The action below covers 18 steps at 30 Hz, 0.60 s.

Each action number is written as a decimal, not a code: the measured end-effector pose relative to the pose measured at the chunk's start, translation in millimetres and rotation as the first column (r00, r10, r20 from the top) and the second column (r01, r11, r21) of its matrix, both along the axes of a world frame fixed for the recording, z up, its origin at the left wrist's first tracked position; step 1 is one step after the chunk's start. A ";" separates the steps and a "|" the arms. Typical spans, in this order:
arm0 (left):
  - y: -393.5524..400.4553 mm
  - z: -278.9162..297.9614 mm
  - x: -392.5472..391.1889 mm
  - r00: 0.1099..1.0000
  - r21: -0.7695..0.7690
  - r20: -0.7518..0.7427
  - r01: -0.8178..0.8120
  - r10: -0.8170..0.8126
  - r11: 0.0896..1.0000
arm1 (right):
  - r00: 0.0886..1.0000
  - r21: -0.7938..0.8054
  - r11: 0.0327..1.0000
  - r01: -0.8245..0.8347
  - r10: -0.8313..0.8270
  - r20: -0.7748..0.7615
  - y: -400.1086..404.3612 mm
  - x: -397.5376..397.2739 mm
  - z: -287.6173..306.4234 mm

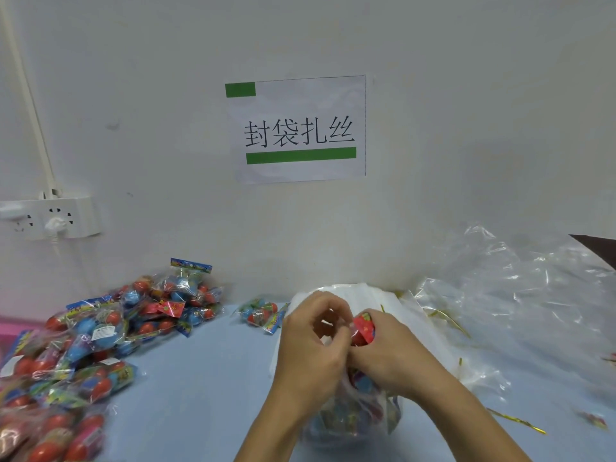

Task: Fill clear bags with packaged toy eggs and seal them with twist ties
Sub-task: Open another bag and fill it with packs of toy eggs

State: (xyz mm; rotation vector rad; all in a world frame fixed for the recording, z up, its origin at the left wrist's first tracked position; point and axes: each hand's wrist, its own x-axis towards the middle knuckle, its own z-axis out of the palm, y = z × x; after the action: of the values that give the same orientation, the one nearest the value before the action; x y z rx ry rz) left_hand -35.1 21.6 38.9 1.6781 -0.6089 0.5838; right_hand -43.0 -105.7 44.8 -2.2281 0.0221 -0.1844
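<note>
A clear bag [358, 418] filled with packaged toy eggs is standing on the light blue table [200, 378], near its front edge and in front of the person. Both hands are meeting at the gathered top of this bag. The left hand [315, 341] is curling its fingers and pinching the bunched plastic at the neck. The right hand [383, 355] is gripping the neck from the other side, thumb against the left hand, with a red egg pack [364, 323] showing just above its knuckles. Whether a twist tie is between the fingers is too blurred to tell.

A heap of packaged toy eggs [100, 335] is lying to the left, and a small pack [263, 313] is sitting just behind the hands. Loose clear bags [516, 295] are piling up on the right, with gold twist ties [516, 421] scattered near them. A paper sign [296, 128] is hanging on the wall behind, and a power strip [50, 216] is mounted on the wall to the left.
</note>
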 end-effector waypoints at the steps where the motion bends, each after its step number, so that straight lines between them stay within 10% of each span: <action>1: -2.3 1.1 -2.3 0.999 -0.002 0.011 0.031 -0.030 1.000 | 1.000 -0.016 1.000 0.021 -0.021 0.016 -0.5 0.0 0.8; 8: 11.6 6.1 -0.2 0.990 -0.176 -0.044 0.128 -0.138 0.976 | 0.985 0.148 0.978 0.146 -0.158 0.074 -5.2 -1.4 4.2; 11: 19.6 -1.5 10.8 0.982 0.007 -0.186 -0.045 0.045 0.999 | 0.994 0.260 0.961 0.093 -0.105 0.033 -6.4 -0.4 4.4; 18: 18.8 -16.3 15.1 0.946 0.108 -0.288 0.190 -0.152 0.976 | 0.982 0.549 0.816 -0.181 0.176 0.063 -4.5 -12.0 16.8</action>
State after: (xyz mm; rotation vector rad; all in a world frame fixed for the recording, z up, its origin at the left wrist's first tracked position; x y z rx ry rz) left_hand -20.0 40.4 22.6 1.7722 -0.5912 0.1791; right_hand -55.1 -110.2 61.6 -1.6335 -0.1262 -0.0706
